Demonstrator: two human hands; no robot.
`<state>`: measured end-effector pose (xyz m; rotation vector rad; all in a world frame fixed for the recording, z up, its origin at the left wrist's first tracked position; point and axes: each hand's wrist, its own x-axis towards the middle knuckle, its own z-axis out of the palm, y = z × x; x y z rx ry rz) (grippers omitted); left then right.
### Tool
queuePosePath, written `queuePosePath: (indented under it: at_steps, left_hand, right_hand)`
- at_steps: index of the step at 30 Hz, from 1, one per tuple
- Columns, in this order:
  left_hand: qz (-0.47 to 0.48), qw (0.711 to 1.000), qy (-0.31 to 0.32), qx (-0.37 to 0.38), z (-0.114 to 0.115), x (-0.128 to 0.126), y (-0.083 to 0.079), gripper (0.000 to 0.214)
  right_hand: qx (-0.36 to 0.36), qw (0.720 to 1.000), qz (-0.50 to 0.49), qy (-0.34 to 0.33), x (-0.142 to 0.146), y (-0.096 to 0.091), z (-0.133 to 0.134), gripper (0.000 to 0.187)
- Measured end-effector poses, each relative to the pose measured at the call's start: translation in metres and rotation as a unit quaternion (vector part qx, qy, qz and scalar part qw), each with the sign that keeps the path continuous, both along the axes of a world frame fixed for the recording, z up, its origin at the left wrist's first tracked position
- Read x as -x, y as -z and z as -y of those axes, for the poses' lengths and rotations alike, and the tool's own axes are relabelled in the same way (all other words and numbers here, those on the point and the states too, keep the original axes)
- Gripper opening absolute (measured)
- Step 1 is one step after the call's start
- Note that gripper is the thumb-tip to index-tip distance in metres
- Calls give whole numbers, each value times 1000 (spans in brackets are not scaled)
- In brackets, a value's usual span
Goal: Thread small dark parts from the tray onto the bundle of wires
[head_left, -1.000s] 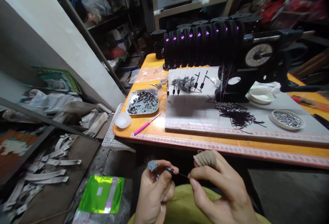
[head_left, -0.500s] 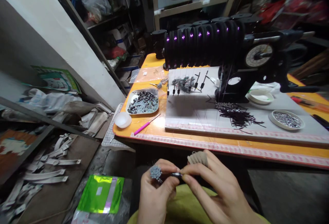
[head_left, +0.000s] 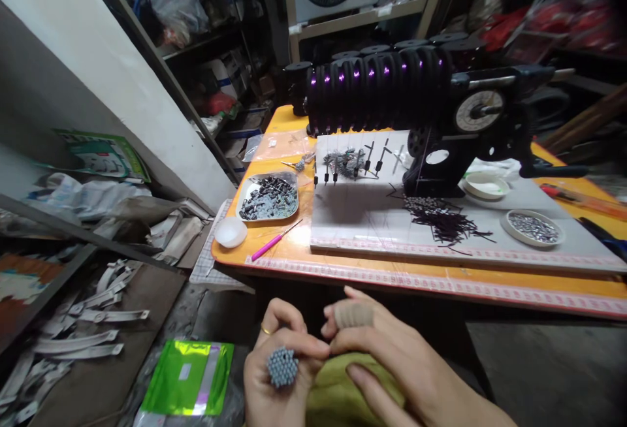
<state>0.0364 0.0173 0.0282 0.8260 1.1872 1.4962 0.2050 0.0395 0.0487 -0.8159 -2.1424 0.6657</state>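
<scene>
My left hand (head_left: 277,375) is closed round a tight bundle of small grey rods (head_left: 283,367), their ends facing up. It sits low in the view, below the orange table edge (head_left: 441,280). My right hand (head_left: 382,362) meets it from the right, thumb and forefinger pinched against the left fingertips. What they pinch is hidden. A beige fabric sleeve (head_left: 353,313) covers the right forefinger. A ring shows on a left finger.
A black machine with a row of spools (head_left: 386,84) stands on the table. A tray of dark parts (head_left: 268,196), a white cup (head_left: 230,232), a pink-handled tool (head_left: 274,241), a heap of black sticks (head_left: 441,218) and a dish of metal bits (head_left: 531,227) lie there. A green foil bag (head_left: 189,378) lies on the floor.
The small dark piece and thin strand held between my hands are out of sight now. Both hands have dropped lower and closed together, and the bundle turned end-up.
</scene>
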Motion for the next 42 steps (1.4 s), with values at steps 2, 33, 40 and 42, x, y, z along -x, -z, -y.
queuePosePath:
  at_steps: [2, 33, 40, 42]
  left_hand:
    - [-26, 999, -15, -33, 1, 1, -2, 23]
    - [85, 988, 69, 110, 10, -24, 32, 32]
    - [221, 973, 45, 50, 3, -26, 22, 23]
    - [229, 971, 55, 46, 2, -23, 22, 24]
  right_hand:
    - [3, 1000, 9, -15, 1, -2, 1, 29]
    - [120, 974, -146, 125, 16, 24, -3, 10]
    - [97, 969, -163, 156, 10, 34, -2, 13]
    - [96, 968, -150, 175, 6, 35, -3, 11]
